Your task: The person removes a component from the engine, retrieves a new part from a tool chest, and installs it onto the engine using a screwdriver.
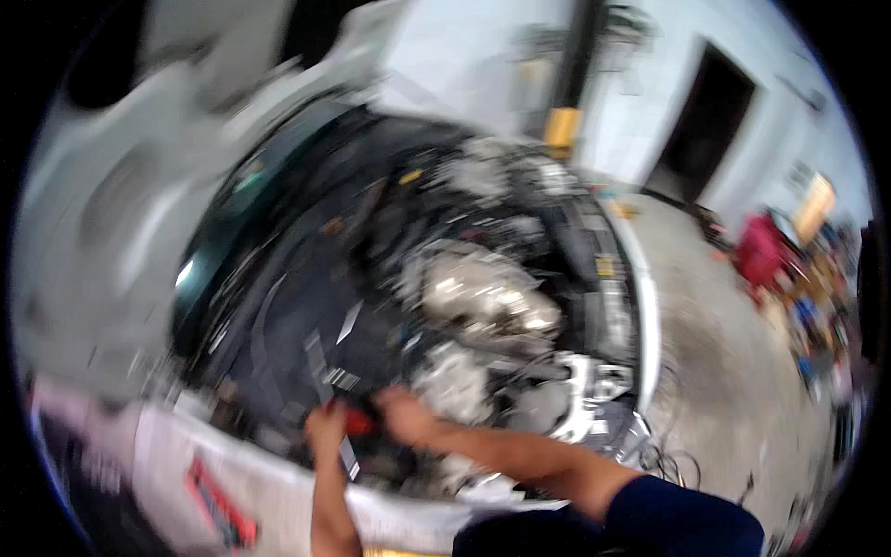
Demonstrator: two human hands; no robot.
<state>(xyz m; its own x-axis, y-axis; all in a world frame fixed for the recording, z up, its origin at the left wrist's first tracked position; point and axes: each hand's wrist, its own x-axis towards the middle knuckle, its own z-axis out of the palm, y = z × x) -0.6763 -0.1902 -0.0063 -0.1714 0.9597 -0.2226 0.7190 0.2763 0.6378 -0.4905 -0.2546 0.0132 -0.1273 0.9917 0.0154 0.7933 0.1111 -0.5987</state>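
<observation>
left hand [325,425] is sitting right up against a red thing [359,422] that's lying just to its right over the engine bay [288,343], right hand [406,416] looking slightly farther off, but blur's hiding its long axis and whether either hand's actually pinching it.

Rounded silver engine part [492,297]: metal, smooth, shiny, bright highlights. Small red blocky object [360,422]: looks plastic, finish lost to blur. Curved white body edge [648,325]: smooth, paint-like. Large pale grey panel with recesses [111,269]: smooth, low sheen. Navy short sleeve [682,520]: matt cloth. Grey floor [691,269]: matt, concrete-like, dark-stained.
</observation>
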